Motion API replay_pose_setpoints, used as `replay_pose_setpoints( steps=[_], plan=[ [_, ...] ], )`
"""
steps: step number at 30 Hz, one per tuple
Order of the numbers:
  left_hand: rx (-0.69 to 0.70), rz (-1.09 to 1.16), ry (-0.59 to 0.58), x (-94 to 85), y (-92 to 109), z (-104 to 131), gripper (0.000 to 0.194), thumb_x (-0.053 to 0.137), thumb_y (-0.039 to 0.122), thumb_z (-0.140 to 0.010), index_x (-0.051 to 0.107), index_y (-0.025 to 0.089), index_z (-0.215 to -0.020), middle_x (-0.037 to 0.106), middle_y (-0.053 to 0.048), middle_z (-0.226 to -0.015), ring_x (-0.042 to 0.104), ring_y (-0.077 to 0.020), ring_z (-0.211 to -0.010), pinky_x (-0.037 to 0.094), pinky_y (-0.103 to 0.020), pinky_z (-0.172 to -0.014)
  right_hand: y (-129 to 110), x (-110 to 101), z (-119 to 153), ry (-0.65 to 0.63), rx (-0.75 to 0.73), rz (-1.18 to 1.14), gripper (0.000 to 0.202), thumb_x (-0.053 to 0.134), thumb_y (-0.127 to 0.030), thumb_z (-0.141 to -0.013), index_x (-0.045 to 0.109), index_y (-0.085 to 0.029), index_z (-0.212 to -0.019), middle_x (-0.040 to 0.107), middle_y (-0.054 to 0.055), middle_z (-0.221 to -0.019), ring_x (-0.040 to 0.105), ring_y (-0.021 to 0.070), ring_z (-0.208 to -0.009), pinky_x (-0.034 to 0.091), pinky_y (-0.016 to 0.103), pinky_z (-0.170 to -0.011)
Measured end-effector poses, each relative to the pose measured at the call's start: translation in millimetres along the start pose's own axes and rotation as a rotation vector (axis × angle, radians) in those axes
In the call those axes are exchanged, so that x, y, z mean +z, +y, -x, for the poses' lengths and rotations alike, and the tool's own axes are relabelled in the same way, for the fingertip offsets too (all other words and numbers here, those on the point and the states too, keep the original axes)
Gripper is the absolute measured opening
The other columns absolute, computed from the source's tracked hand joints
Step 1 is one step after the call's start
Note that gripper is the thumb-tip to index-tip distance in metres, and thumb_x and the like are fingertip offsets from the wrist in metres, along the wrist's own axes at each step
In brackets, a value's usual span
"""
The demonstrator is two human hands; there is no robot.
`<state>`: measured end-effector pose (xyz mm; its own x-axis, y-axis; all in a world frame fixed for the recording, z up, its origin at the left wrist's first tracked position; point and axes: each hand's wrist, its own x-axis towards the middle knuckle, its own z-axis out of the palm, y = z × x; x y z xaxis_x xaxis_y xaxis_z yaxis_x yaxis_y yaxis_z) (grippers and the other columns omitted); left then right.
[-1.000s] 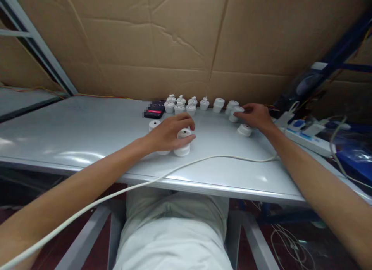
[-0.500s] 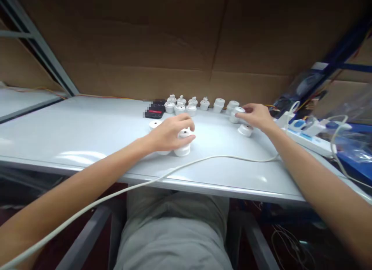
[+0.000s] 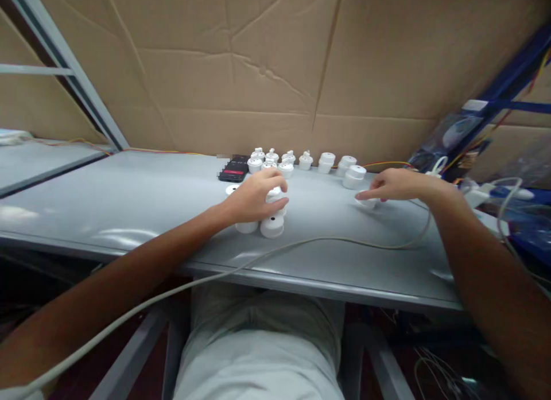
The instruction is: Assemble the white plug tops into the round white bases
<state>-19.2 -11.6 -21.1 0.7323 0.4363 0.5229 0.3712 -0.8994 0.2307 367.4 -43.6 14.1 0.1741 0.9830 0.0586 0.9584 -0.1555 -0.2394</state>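
Observation:
My left hand (image 3: pixel 258 194) curls its thumb and fingers around a white round plastic part (image 3: pixel 274 193). Close below it stands another such part (image 3: pixel 272 226) with a dark hole in its top, and one more (image 3: pixel 247 226) shows partly under the palm. Behind the wrist, a further white part (image 3: pixel 232 189) is half covered. At the right, my right hand (image 3: pixel 394 185) has its fingertips closed on a low white round part (image 3: pixel 365 203) lying on the table. A taller, two-tiered white part (image 3: pixel 354 177) stands just behind those fingers.
Several white parts with knobbed tops (image 3: pixel 286 164) stand at the back beside a black phone (image 3: pixel 233 169). Two-tiered white parts (image 3: pixel 326 162) are to their right. A white cable (image 3: pixel 318 239) crosses the grey table (image 3: pixel 129 199). Cardboard (image 3: pixel 258 73) forms the back wall.
My right hand has moved from the two-tiered part down to the low part in front of it. My left hand stays at its group of white parts. The view has tilted slightly upward.

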Motion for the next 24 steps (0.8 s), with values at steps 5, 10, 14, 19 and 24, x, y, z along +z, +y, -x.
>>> replay_pose_setpoints(
  steps=[5,10,14,19,24],
  plan=[
    [-0.155,-0.332,-0.117,6.3,-20,-50,0.033,0.072,0.036,-0.087,0.076,0.013,-0.110,0.067,-0.020,-0.135,0.055,-0.0392,-0.133,0.044,-0.056,-0.112,-28,12,11,-0.225,-0.192,0.010,0.036,0.091,-0.055,-0.064,0.079,-0.026,-0.081,0.081,0.009,-0.097,0.076,0.0355,-0.094,0.060,0.049,-0.088],
    [-0.192,-0.508,-0.179,22.7,-49,-105,0.047,0.083,0.046,-0.079,0.079,0.010,-0.110,0.070,-0.024,-0.129,0.046,-0.0478,-0.140,0.033,-0.064,-0.119,-54,14,26,-0.341,-0.481,-0.301,0.050,0.086,-0.057,-0.071,0.084,-0.029,-0.113,0.083,0.005,-0.108,0.077,0.0301,-0.094,0.062,0.039,-0.079],
    [-0.232,-0.492,-0.250,31.8,-60,-124,0.046,0.083,0.038,-0.074,0.078,0.009,-0.109,0.071,-0.025,-0.126,0.050,-0.0478,-0.137,0.034,-0.063,-0.117,-61,20,27,-0.137,-0.503,-0.463,0.051,0.085,-0.045,-0.073,0.079,-0.026,-0.120,0.081,0.006,-0.108,0.075,0.0265,-0.088,0.063,0.039,-0.076],
    [-0.195,-0.115,-0.202,30.5,-40,-110,0.056,0.075,0.028,-0.070,0.066,0.014,-0.123,0.074,-0.013,-0.116,0.068,-0.0303,-0.103,0.052,-0.040,-0.091,-65,34,21,0.195,-0.536,-0.664,0.041,0.083,-0.031,-0.067,0.075,-0.026,-0.107,0.076,0.005,-0.120,0.074,0.0286,-0.105,0.062,0.045,-0.095],
    [-0.144,0.328,-0.177,19.1,-11,-71,0.051,0.077,0.039,-0.075,0.067,0.019,-0.121,0.074,-0.005,-0.109,0.070,-0.0243,-0.100,0.054,-0.035,-0.087,-77,43,29,0.275,-0.664,-0.667,0.046,0.084,-0.037,-0.076,0.074,-0.027,-0.119,0.076,0.007,-0.124,0.075,0.0291,-0.105,0.063,0.047,-0.096]
  ],
)
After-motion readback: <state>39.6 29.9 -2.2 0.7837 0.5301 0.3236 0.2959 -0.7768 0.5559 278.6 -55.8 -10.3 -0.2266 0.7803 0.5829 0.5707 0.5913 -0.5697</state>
